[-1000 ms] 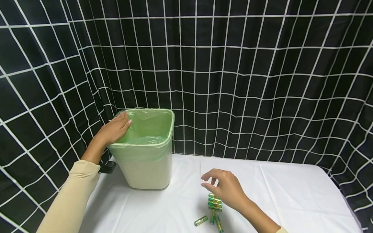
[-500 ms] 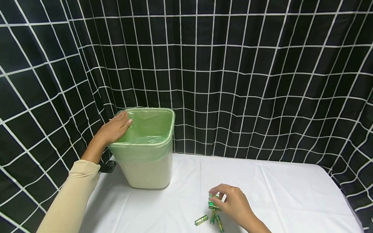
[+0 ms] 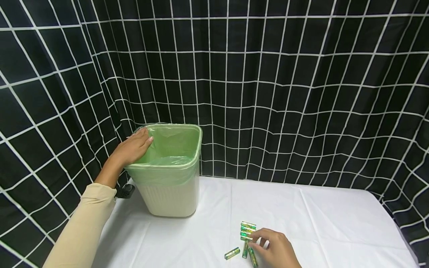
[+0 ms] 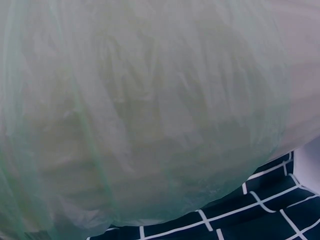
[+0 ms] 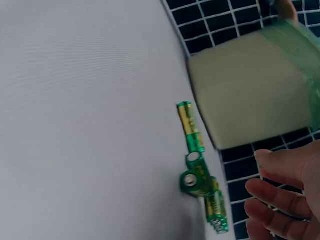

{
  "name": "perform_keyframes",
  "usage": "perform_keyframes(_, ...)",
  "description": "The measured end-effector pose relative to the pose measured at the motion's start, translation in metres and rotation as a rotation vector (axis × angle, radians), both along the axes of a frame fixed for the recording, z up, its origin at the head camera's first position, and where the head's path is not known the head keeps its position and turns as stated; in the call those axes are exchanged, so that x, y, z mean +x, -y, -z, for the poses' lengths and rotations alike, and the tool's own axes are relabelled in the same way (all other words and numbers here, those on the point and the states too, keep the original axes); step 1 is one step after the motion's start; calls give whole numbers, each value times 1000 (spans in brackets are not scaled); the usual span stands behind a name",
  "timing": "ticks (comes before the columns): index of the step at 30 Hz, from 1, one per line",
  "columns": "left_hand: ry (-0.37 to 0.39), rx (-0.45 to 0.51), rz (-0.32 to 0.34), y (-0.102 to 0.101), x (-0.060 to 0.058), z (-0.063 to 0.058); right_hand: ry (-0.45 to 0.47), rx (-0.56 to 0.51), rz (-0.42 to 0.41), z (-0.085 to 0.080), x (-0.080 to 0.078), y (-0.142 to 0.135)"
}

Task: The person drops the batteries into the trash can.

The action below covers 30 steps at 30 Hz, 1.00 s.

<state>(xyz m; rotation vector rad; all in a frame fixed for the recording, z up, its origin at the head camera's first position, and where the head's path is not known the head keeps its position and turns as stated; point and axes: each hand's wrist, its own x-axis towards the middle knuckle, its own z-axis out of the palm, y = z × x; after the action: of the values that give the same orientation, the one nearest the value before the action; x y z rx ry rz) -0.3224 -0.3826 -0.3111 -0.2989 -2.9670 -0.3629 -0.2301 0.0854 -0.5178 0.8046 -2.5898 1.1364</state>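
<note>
On white-covered counter [image 3: 318, 230], found upright green-lined bin [image 3: 171, 199] at left. Saw left hand [image 3: 134, 146] resting across bin's left rim, fingers extended. Saw right hand [image 3: 273, 247], fingers half-parted and empty, just beside green batteries [image 3: 247, 229]: four in a row, three loose nearer

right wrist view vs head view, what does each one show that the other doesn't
Only the right wrist view: the round end of one battery, turned nearly straight to the camera.

Only the head view: the inside of the trash bin and the left sleeve.

Both: the green-and-gold batteries, the right hand, the bin's green liner, the white tablecloth and the black grid curtain.
</note>
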Motion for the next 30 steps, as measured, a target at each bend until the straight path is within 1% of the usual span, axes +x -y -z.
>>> perform_keyframes(6, 4, -2, -5, -1, -1, 0, 134, 41, 60, 12, 5, -4)
perform_keyframes(9, -2, 0, 2, -2, -1, -1, 175, 52, 70, 17, 8, -6)
perform_keyframes(15, -1, 1, 3, -1, 0, -1, 194, 68, 62, 24, 8, -9)
perform_keyframes(20, 1, 3, 0, -2, 0, -1, 243, 84, 68, 28, 7, -10)
perform_keyframes(27, -11, 3, 11, -3, -1, -1, 299, 92, 84, 29, 6, -9)
perform_keyframes(30, -9, 5, 4, -2, 0, -1, 320, 106, 92, 29, 6, -6)
